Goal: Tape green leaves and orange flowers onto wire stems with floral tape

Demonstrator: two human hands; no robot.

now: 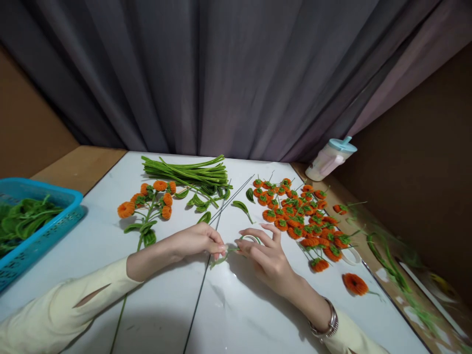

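Observation:
My left hand (pixel 201 242) is closed in a pinch at the middle of the table, on a thin green strip whose loose end hangs just below the fingertips. My right hand (pixel 267 260) faces it, fingers curled around a roll of green tape (pixel 251 239) with a white core. A short green length spans the gap between both hands. Left of my left hand lies a flower spray (pixel 148 211) with orange chenille blooms on a green stem. Beyond my right hand, many orange flower heads (pixel 291 209) with green bases lie spread out. Loose green leaves (pixel 241 209) rest beyond the hands.
A bundle of green stems (pixel 188 172) lies at the back of the white table (pixel 155 305). Thin wires (pixel 236 191) lie near it. A blue basket (pixel 70 219) with green leaves stands left. A lidded cup (pixel 329 160) stands back right. A white ring (pixel 351 256) lies at the right.

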